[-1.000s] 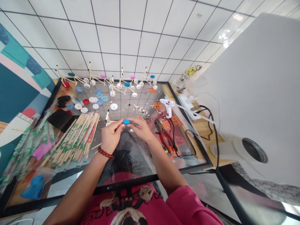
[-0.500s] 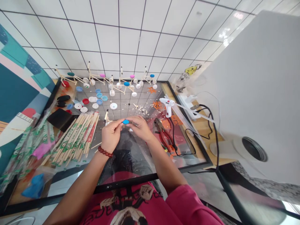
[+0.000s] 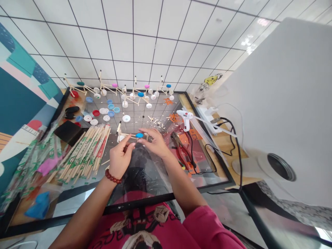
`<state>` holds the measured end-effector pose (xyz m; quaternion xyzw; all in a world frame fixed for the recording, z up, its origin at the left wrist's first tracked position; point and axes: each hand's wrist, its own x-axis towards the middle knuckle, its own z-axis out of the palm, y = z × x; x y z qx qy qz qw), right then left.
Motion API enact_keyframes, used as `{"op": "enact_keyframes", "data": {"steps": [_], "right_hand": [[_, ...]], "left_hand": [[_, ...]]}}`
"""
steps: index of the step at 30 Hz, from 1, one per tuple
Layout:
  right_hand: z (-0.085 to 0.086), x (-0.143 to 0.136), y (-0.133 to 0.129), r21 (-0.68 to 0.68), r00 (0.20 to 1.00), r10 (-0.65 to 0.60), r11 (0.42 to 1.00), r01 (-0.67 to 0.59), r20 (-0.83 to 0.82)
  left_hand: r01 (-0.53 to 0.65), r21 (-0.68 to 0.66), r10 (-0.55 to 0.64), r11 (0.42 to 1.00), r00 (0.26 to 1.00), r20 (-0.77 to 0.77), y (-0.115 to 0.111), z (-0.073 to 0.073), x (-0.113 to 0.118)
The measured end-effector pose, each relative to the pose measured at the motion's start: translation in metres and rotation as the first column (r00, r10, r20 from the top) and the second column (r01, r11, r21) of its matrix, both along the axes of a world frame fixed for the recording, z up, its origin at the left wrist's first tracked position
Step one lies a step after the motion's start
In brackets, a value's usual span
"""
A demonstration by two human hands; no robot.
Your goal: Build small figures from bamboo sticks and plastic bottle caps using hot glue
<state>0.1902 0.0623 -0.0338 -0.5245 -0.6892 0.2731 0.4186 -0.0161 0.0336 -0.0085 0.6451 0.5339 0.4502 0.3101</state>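
A small tricycle-like model of wooden sticks (image 3: 127, 135) stands on the glass tabletop in front of me, with a white cap wheel (image 3: 120, 138) at its left. On top of it sits a blue oval piece (image 3: 139, 135). My left hand (image 3: 120, 157), with a red bead bracelet on the wrist, is just left of that piece, thumb and forefinger apart and nothing between them. From the right, my right hand (image 3: 155, 143) reaches around the blue piece, forefinger behind it and thumb in front. Its fingers are spread; whether they touch the piece, I cannot tell.
Several similar stick models (image 3: 135, 95) line the back, with loose bottle caps (image 3: 103, 111) nearby. Packaged chopsticks (image 3: 85, 152) lie left. At the right are a white glue gun (image 3: 185, 117), red-handled pliers (image 3: 183, 150) and black cable (image 3: 212, 162). Wood scraps (image 3: 155, 121) litter the glass.
Both hands pinched the blue piece before. My left hand has let go and moved slightly left and down; my right fingers have spread. The blue piece now sits on the stick model.
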Motion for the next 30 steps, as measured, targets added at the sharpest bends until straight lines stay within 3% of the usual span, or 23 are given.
{"op": "enact_keyframes", "data": {"steps": [8, 22, 30], "right_hand": [[0.003, -0.005, 0.001, 0.002, 0.999, 0.017, 1.000, -0.017, 0.029], [0.003, -0.006, -0.001, -0.008, 0.999, 0.005, 1.000, -0.004, 0.039], [0.003, 0.005, -0.002, 0.022, 0.999, -0.018, 1.000, 0.017, 0.049]], "left_hand": [[0.082, -0.029, -0.083, 0.996, 0.995, -0.052, 0.011, 0.001, 0.007], [0.077, 0.022, -0.076, 0.997, 0.996, -0.037, 0.014, 0.002, 0.009], [-0.005, 0.040, 0.007, 0.999, 0.999, -0.037, -0.007, 0.000, 0.001]]}}
